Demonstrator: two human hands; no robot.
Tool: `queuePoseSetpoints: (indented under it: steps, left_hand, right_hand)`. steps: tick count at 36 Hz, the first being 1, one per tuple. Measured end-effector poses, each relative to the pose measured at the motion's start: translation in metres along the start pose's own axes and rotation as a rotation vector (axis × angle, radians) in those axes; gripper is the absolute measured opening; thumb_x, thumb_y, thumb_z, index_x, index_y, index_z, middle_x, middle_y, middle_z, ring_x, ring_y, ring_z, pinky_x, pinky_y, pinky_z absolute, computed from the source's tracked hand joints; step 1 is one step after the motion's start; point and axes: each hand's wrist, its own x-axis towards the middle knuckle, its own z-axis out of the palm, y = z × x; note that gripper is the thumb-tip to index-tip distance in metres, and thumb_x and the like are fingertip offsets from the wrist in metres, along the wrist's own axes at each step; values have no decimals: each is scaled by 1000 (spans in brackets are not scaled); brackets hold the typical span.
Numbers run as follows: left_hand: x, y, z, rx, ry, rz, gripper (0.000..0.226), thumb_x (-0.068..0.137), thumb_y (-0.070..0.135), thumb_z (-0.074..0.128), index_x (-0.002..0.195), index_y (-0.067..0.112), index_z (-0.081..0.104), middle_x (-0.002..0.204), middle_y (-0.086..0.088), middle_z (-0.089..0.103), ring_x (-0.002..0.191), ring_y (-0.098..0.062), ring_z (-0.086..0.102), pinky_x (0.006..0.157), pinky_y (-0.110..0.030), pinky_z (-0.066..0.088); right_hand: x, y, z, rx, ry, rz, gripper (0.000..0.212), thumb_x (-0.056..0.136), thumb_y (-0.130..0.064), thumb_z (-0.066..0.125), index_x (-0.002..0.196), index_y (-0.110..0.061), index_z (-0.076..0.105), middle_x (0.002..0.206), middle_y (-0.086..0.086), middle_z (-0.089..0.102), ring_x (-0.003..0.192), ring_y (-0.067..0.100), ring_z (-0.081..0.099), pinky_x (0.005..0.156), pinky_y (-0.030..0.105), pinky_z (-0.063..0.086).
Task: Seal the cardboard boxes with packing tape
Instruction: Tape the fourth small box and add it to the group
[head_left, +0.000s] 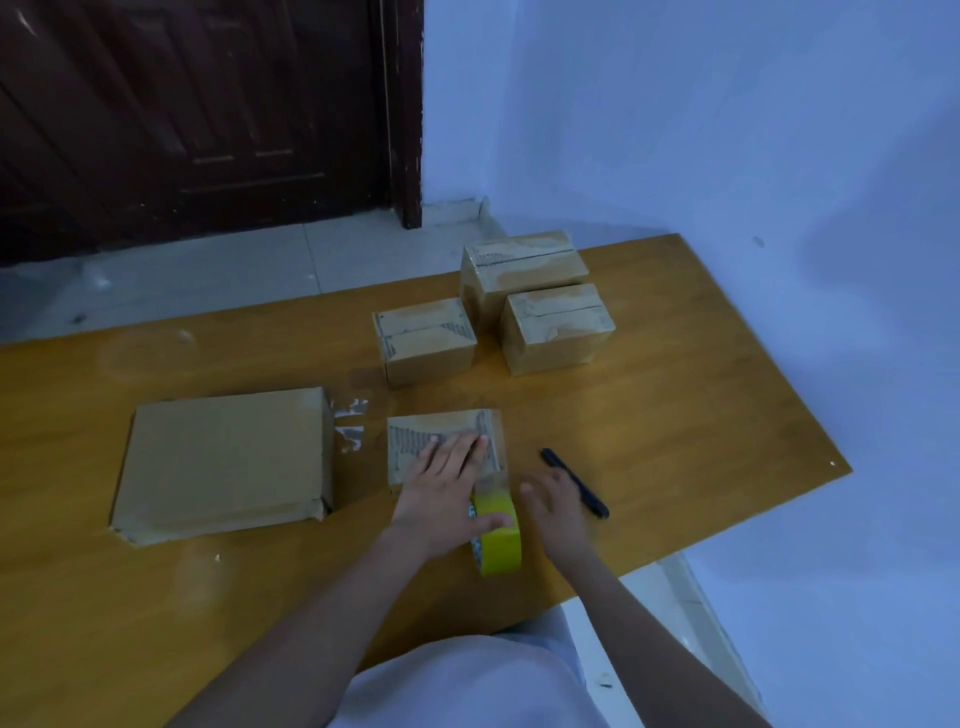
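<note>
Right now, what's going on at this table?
A person is taping a small cardboard box. The left hand lies flat on its top, thumb across the yellow tape roll standing at the box's near edge. The right hand hovers open beside the roll, near a black pen. Three small boxes and one flat box sit nearby.

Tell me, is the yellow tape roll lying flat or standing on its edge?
On edge. The yellow tape roll stands on the table with its curved yellow band facing up and its printed core side facing left; the left hand has its thumb across it.
</note>
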Motion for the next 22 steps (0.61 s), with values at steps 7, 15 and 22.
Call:
queuePoseSetpoints:
  steps: [7, 15, 22]
  left_hand:
    - [1, 2, 0, -21, 2, -11, 124, 51, 90, -19, 151, 17, -13, 160, 1, -9, 146, -15, -13, 114, -36, -19]
    - [-1, 2, -1, -93, 40, -14, 128, 49, 91, -23, 153, 19, -2, 158, 2, 4, 146, -16, -3, 112, -31, -20]
    - [12, 5, 6, -335, 291, -101, 57, 90, 53, 46, 132, 17, 54, 130, 1, 49, 120, -23, 42, 106, -35, 25]
  right_hand:
    - [-9, -10, 8, 321, -103, 79, 21, 91, -22, 60, 109, -13, 65, 114, 6, 56, 107, 17, 55, 97, 34, 45]
    - [-6, -28, -1, 458, -200, 184, 8, 83, -20, 62, 87, -25, 67, 105, 3, 65, 100, 16, 60, 87, 32, 48]
    - [-10, -33, -2, 600, -205, 396, 7, 85, -10, 65, 89, -14, 67, 85, 5, 66, 81, 20, 63, 70, 32, 51]
